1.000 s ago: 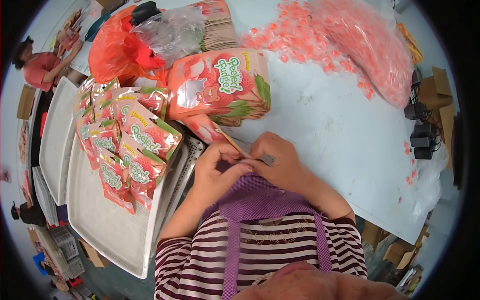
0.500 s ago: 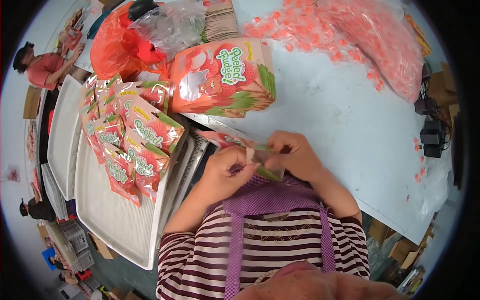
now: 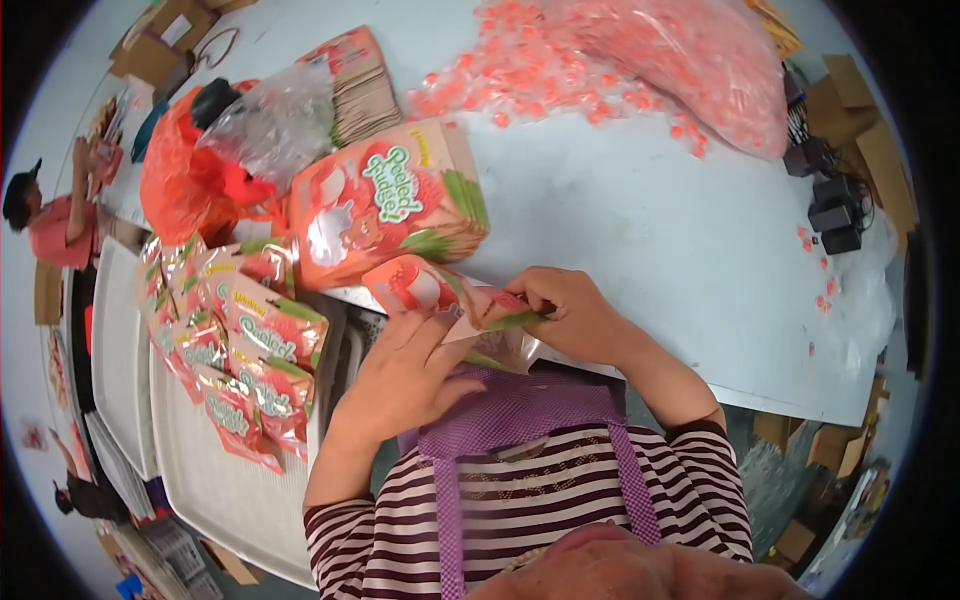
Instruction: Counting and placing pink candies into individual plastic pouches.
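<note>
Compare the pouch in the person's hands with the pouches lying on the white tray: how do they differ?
The held pouch is single, gripped by the left hand and right hand above the table edge. The tray pouches are many, overlapping, untouched on the white tray. Both share pink-and-green printing.

Both hands hold one pink pouch (image 3: pixel 440 295) at the table (image 3: pixel 640 230) edge: the left hand (image 3: pixel 405 375) under it, the right hand (image 3: pixel 565 315) pinching its top. A pouch stack (image 3: pixel 385 205) lies just beyond. Filled pouches (image 3: pixel 235 350) overlap on a white tray (image 3: pixel 215 490) at left. Pink candies (image 3: pixel 560 70) are strewn far across the table.
</note>
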Motion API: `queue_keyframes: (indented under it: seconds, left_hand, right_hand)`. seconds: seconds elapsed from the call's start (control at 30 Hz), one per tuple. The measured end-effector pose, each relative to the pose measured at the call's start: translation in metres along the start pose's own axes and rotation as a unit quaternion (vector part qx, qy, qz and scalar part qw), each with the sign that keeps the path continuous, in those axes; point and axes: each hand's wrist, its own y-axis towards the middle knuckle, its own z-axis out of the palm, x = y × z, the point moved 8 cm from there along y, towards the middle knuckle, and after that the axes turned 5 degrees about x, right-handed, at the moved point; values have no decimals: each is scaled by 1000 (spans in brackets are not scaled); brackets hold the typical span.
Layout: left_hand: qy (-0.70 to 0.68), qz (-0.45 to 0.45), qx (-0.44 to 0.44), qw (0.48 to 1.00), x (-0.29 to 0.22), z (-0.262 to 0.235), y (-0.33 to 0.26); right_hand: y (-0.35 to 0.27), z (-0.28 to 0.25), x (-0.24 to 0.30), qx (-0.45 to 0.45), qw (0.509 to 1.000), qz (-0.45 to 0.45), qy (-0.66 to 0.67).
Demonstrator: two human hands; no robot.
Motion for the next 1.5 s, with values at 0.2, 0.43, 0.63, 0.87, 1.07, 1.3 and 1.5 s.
queue_keyframes:
  seconds: [0.2, 0.43, 0.63, 0.87, 1.07, 1.3, 1.5]
  left_hand:
    - [-126, 11, -147, 981, 33, 18, 16]
    - [-300, -137, -234, 914, 89, 64, 54]
    - [-229, -144, -209, 940, 90, 70, 62]
    - [-238, -136, -217, 937, 88, 63, 67]
    - [-268, -147, -216, 927, 96, 70, 65]
    - [-235, -130, -232, 935, 96, 71, 63]
    - [-255, -135, -227, 930, 92, 70, 64]
  right_hand:
    - [13, -28, -25, -4, 997, 0, 76]
    - [79, -175, -79, -333, 929, -11, -158]
    - [138, -173, -103, -359, 835, 79, -410]
    - [90, -142, -110, -162, 913, -27, -373]
    - [-9, -169, -86, -140, 930, -26, -339]
    - [-100, -185, -79, -320, 924, 26, -209]
    - [-122, -117, -72, -279, 898, 43, -338]
